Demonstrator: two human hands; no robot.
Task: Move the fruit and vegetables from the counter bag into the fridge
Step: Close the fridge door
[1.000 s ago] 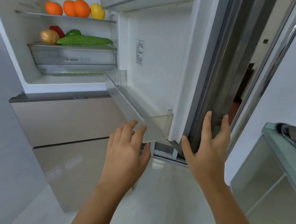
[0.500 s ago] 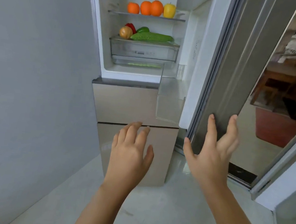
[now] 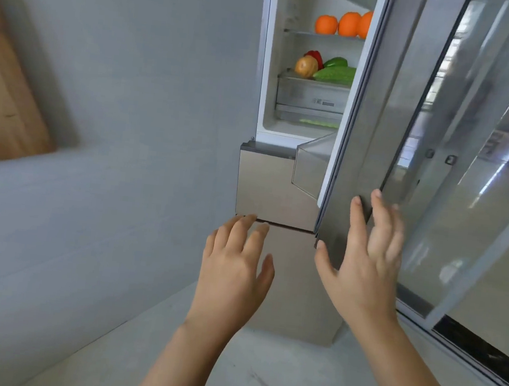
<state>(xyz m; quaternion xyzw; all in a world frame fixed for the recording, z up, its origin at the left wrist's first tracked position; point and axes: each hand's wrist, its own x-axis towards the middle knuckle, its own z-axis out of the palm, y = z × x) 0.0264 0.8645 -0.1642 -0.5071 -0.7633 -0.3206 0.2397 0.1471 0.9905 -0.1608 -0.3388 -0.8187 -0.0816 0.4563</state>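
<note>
The fridge stands ahead with its silver door swung partly across the opening. Inside, oranges sit on the upper shelf. Below them an onion, a red pepper, a green pepper and a cucumber lie on top of the crisper drawer. My right hand rests flat with spread fingers against the door's lower outer edge. My left hand hovers open in front of the lower drawers, holding nothing. No bag is in view.
A grey wall fills the left side, with a blurred wooden board at its far left. A glass sliding door stands to the right of the fridge. A clear door bin juts out from the inner door. Pale tile floor lies below.
The fridge door has swung further toward the opening and now hides the yellow fruit and part of the shelves. My view has shifted left and back; both hands stay spread.
</note>
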